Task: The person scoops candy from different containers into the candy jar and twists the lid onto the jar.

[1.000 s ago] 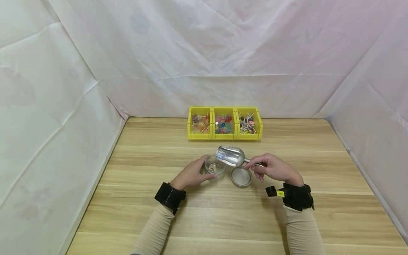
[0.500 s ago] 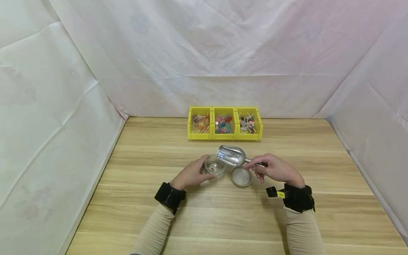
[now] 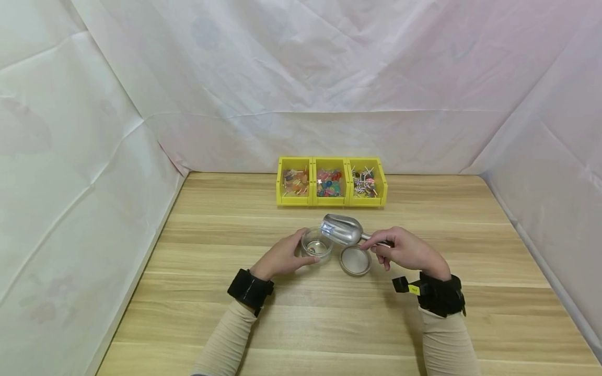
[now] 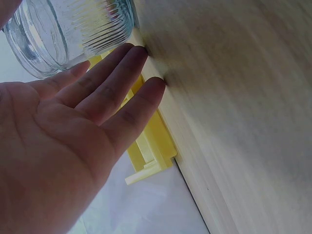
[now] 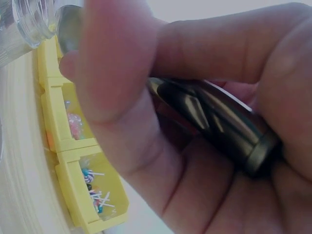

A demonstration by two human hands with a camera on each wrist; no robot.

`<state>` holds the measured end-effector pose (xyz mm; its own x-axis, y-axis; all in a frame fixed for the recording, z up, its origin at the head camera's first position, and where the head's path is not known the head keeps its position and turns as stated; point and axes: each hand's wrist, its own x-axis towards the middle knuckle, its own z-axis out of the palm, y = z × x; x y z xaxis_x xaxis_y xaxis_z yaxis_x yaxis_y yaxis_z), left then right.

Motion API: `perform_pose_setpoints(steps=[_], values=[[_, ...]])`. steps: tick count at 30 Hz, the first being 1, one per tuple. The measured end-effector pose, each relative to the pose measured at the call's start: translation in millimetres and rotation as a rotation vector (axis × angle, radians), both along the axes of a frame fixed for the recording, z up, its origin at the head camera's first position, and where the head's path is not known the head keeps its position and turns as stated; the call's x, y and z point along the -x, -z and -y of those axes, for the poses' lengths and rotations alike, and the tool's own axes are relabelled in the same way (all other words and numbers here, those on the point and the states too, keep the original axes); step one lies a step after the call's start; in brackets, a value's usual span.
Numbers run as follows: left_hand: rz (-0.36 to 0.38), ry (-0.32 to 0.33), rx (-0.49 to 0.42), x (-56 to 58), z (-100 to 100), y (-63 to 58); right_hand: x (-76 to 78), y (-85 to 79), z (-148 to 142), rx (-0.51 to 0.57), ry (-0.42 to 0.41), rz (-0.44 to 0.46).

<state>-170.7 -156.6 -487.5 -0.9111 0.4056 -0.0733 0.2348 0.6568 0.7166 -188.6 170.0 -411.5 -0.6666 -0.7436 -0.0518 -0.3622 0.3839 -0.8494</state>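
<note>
1. Holds glass jar (image 3: 317, 245) on table (image 3: 329, 324) between thumb and fingers of left hand (image 3: 284, 255); cut off in left wrist view.
2. Grips scoop (image 3: 343, 230) by handle in right hand (image 3: 406, 248), with bowl at jar's rim; cannot tell whether touching.
3. Cannot make out blue-white patch (image 3: 327, 228) on scoop or speck (image 3: 312, 250) inside jar.
4. Just beside jar: round lid (image 3: 355, 260).

your creased beige left sleeve (image 3: 228, 339), your matching right sleeve (image 3: 448, 342), black left wristband (image 3: 250, 290), black right wristband (image 3: 441, 296) with small black block (image 3: 400, 284), yellow tag (image 3: 414, 290), print unreadable
</note>
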Motion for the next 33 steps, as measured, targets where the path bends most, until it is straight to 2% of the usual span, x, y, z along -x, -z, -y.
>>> perform_pose_setpoints(steps=[9,24,33], values=[[0.002,-0.001,-0.005,-0.7,-0.4,-0.6,-6.3,-5.7,5.0,-0.042,0.056,0.001],[-0.005,0.002,-0.010,-0.7,-0.3,-2.2,-14.1,-14.1,11.7,-0.077,0.071,-0.062],[-0.001,0.002,-0.007,-0.9,-0.2,-1.9,-17.0,-15.7,13.9,-0.102,0.092,-0.058]])
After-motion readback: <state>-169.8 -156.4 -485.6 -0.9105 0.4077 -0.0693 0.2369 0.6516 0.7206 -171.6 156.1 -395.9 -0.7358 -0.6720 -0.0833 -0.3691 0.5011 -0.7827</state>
